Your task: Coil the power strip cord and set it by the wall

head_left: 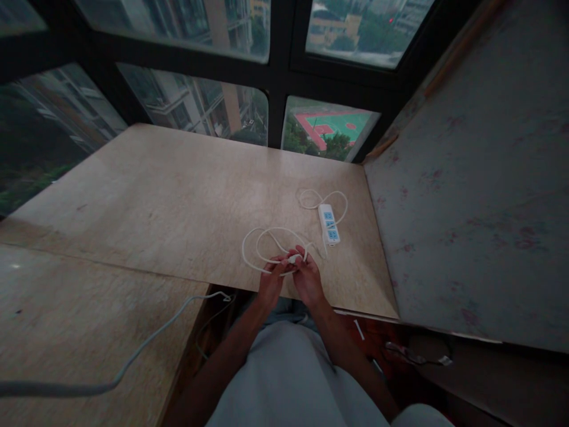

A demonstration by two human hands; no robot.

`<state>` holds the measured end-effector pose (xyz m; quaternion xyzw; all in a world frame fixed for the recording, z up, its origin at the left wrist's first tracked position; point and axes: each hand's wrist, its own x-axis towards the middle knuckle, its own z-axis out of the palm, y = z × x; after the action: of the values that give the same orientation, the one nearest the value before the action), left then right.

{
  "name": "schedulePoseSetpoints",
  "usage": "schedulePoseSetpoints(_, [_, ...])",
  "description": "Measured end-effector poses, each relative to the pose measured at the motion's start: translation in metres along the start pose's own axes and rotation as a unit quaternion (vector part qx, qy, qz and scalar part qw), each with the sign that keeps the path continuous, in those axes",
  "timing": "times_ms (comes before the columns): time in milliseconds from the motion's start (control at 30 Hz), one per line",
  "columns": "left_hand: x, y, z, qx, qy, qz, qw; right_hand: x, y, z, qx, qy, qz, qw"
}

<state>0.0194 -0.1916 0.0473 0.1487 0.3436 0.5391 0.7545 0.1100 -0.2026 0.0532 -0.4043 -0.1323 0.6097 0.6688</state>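
Observation:
A white power strip (329, 224) with blue sockets lies on the wooden tabletop (178, 201), its white cord (262, 237) looping across the wood toward me. Both my hands meet at the near edge of the table. My left hand (271, 281) and my right hand (306, 276) pinch the same stretch of cord, with a small white plug end (294, 258) between their fingertips. Another loop of cord (322, 198) curls behind the strip.
A grey cable (133, 356) runs over the lower wooden surface at the left and drops into the gap by my legs. A stained wall (480, 196) closes the right side. Large windows (200, 107) stand behind the table. Small items lie on the floor at the right.

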Motion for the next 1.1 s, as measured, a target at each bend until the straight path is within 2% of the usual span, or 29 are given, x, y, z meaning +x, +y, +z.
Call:
schedulePoseSetpoints(267, [-0.002,-0.004,0.0,0.097,-0.005,0.018,0.995,0.0,-0.002,-0.004,-0.032,0.021,-0.035,0.999])
schedulePoseSetpoints(400, [-0.005,0.002,-0.002,0.121,0.0,-0.016,0.993,0.002,-0.004,-0.01,-0.039,0.033,-0.042,0.998])
schedulePoseSetpoints(600, [-0.004,0.039,-0.02,-0.056,0.088,-0.02,0.994,0.006,-0.024,-0.019,-0.045,0.018,-0.021,0.999])
schedulePoseSetpoints(700, [-0.002,0.059,-0.032,-0.046,0.111,-0.047,0.992,0.009,-0.036,-0.021,-0.083,-0.007,0.023,0.996])
schedulePoseSetpoints(800, [0.001,0.068,-0.039,0.012,0.093,-0.127,0.987,0.015,-0.046,-0.02,-0.167,-0.056,0.071,0.982])
schedulePoseSetpoints(867, [0.002,0.067,-0.041,0.052,0.061,-0.169,0.982,0.023,-0.054,-0.017,-0.234,-0.112,0.106,0.96])
schedulePoseSetpoints(933, [0.002,0.063,-0.043,0.081,0.025,-0.203,0.976,0.033,-0.064,-0.012,-0.309,-0.195,0.143,0.92])
schedulePoseSetpoints(1000, [0.002,0.057,-0.044,0.089,-0.02,-0.249,0.964,0.046,-0.073,-0.004,-0.382,-0.297,0.18,0.857])
schedulePoseSetpoints(1100, [0.0,0.044,-0.043,0.077,-0.086,-0.318,0.941,0.067,-0.08,0.012,-0.45,-0.433,0.239,0.744])
